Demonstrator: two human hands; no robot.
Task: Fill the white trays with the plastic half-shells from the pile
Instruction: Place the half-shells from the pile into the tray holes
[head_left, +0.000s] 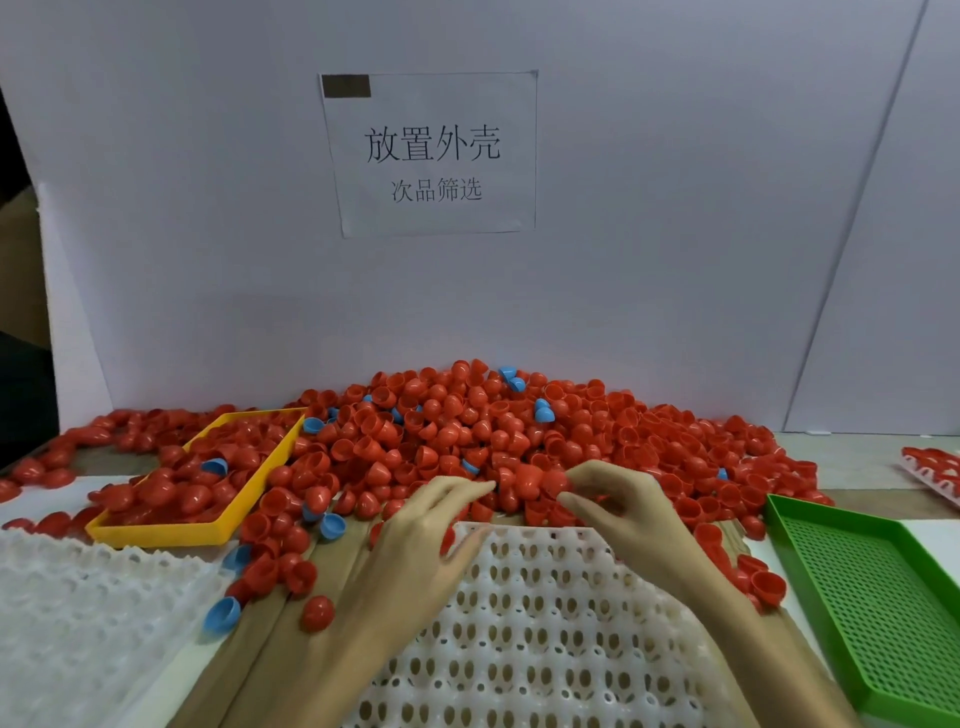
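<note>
A big pile of red half-shells (467, 431), with a few blue ones mixed in, lies against the white back wall. Right in front of me is a white tray (545, 623) whose visible pockets hold nothing. Both hands reach over its far edge to the foot of the pile. My left hand (431, 525) is spread flat with its fingers apart, resting on loose shells; it is blurred. My right hand (618, 499) pinches a red half-shell (553, 480) between thumb and forefinger at the pile's edge.
A second white tray (78, 613) lies at the near left. A yellow tray (156, 532) full of red shells is at the left, a green perforated tray (878, 597) with nothing in it at the right. Another filled tray (935, 467) shows at the far right edge. Loose shells (280, 566) dot the table.
</note>
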